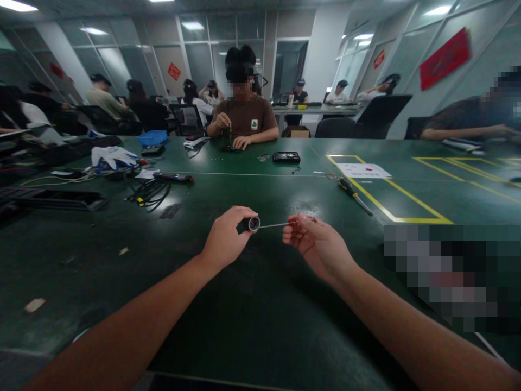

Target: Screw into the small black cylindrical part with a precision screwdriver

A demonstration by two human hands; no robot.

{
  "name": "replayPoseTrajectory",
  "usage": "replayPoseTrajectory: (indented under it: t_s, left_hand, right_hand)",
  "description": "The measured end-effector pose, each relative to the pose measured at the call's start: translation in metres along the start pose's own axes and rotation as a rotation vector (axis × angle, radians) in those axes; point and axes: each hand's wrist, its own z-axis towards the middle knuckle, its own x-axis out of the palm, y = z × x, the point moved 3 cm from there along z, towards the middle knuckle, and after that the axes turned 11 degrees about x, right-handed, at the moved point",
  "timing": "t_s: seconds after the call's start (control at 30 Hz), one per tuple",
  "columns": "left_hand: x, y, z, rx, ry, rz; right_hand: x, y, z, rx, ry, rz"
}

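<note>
My left hand (226, 239) is closed around a small dark cylinder (254, 223) with a silvery rim, its round end turned toward me. Fingers and thumb of my right hand (319, 241) pinch a thin metal rod (273, 225), which points left. The rod's far end meets the lower right edge of the cylinder's rim; whether it goes inside I cannot tell. Something reddish shows at my right fingertips, but its shape is too small to make out. Both hands are above the green table (252, 326).
A yellow-and-black screwdriver (354, 194) lies beyond my right hand, near a paper sheet (362, 170). Black cables (150, 193), gloves (114, 157) and a blue basket (152, 138) are at left. Opposite, a person (248, 117) works near a black boxy device (286, 157).
</note>
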Motion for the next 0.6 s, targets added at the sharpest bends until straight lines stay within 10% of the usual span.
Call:
replayPoseTrajectory:
  t_s: [0.6]
  left_hand:
    - [0.0006, -0.0027, 0.0, 0.01, 0.019, -0.008]
  right_hand:
    - [0.0026, 0.0026, -0.0085, -0.202, -0.067, -0.277]
